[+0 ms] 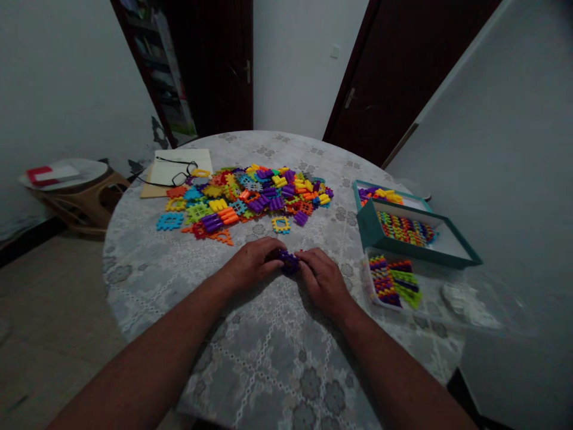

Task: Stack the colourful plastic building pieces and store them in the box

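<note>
Between my two hands, low over the near middle of the table, is a small purple plastic building piece. My left hand grips its left side with thumb and fingers closed. On its right side my right hand pinches it, fingers bent. A speck of red shows by the right fingertips; I cannot tell what it belongs to. Just beyond my hands spreads a heap of colourful interlocking building pieces. A yellow square frame piece lies at its near edge, and a blue one at its left.
A green box holds stacked pieces at right, its lid behind it with more. Nearer stands a clear plastic tub of sorted pieces, beside a plastic bag. Glasses rest on paper at left. A patterned cloth covers the round table.
</note>
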Available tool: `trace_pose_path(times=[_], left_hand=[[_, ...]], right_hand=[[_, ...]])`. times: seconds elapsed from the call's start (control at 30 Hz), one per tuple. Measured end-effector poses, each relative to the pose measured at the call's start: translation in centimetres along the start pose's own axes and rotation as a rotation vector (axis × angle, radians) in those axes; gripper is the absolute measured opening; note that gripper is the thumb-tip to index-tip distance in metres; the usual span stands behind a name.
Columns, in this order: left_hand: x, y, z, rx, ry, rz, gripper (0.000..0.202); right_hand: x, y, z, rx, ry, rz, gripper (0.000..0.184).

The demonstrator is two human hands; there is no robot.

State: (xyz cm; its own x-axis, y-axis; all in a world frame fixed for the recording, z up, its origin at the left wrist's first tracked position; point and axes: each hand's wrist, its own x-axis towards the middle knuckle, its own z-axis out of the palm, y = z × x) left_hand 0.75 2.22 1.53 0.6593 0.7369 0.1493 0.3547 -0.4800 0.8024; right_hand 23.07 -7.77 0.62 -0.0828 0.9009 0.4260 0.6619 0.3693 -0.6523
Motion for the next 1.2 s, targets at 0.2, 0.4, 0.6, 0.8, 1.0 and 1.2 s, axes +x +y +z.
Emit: trace_pose_path(times=[0.2, 0.4, 0.6, 0.8, 1.0, 1.2], left_hand=[[-0.1, 0.2, -0.2, 0.006, -0.052, 0.044, 0.025], [-0.1, 0.6, -0.4, -0.001, -0.047, 0.045, 0.019], [-0.1, 0.0, -0.1, 0.0, -0.074, 0.027, 0.021], [-0.1, 0.1, 0.0, -0.003, -0.074, 0.024, 0.02], [0.1, 1.0, 0.4, 0.065, -0.067, 0.024, 0.014], [-0.1, 0.7, 0.7, 0.081, -0.026, -0.016, 0.046]], right_hand=[[-0.1, 0.8, -0.3, 0.021, 0.053, 0.069, 0.035], [-0.3, 3.2, -0.8, -0.33, 0.103, 0.1, 0.032], [-0.4, 2.9, -1.0, -0.389, -0.034, 0.136, 0.015], [0.0, 2.1, -1.1, -0.091, 0.018, 0.246, 0.014], [0.0, 1.5, -0.5, -0.016, 0.082, 0.099, 0.017], [0.1, 1.2, -0.6, 0.051, 0.035, -0.018, 0.024]])
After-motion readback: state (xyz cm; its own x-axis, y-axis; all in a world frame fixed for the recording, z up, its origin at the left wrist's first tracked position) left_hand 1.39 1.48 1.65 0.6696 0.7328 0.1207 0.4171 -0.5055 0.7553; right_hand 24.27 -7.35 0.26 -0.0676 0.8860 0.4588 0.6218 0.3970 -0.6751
